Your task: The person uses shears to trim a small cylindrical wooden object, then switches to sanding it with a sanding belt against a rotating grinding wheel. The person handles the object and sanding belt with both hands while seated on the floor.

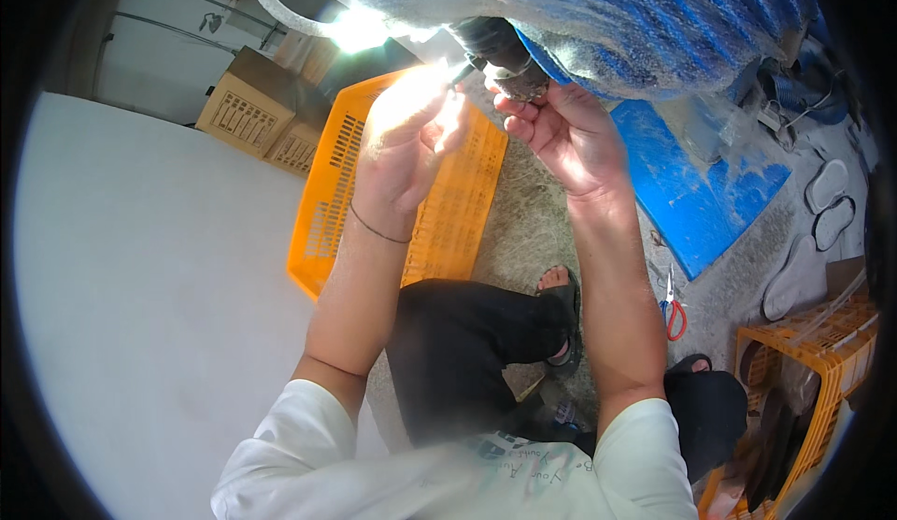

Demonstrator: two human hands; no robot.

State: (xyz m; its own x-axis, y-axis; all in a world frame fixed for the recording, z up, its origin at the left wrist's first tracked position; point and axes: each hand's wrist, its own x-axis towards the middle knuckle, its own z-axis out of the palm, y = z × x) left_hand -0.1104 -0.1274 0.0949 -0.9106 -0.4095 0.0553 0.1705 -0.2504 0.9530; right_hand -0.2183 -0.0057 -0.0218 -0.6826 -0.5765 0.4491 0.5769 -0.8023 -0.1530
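Note:
Both my arms reach up to a dust-covered blue machine (pixel 645 15) that seems wrapped in clear plastic. A black cylindrical part (pixel 495 45) sticks out beneath it. With my right hand (pixel 577 142) I pinch a small dark grey piece (pixel 523 84) just under that cylinder; whether the two are joined I cannot tell. My left hand (pixel 404 142) is raised beside it, fingers closed together, in the glare of a bright lamp (pixel 360 29). A thin dark tip (pixel 460 73) shows at its fingertips, but the glare hides what it belongs to.
A yellow-orange plastic crate (pixel 458 226) stands behind my left arm, near a cardboard box (pixel 248 109). White panelling (pixel 140 286) fills the left. Right of my right arm lie a blue board (pixel 687 193), red-handled scissors (pixel 675 319) and pale sole-shaped pieces (pixel 827 186). Another orange basket (pixel 822 352) stands lower right.

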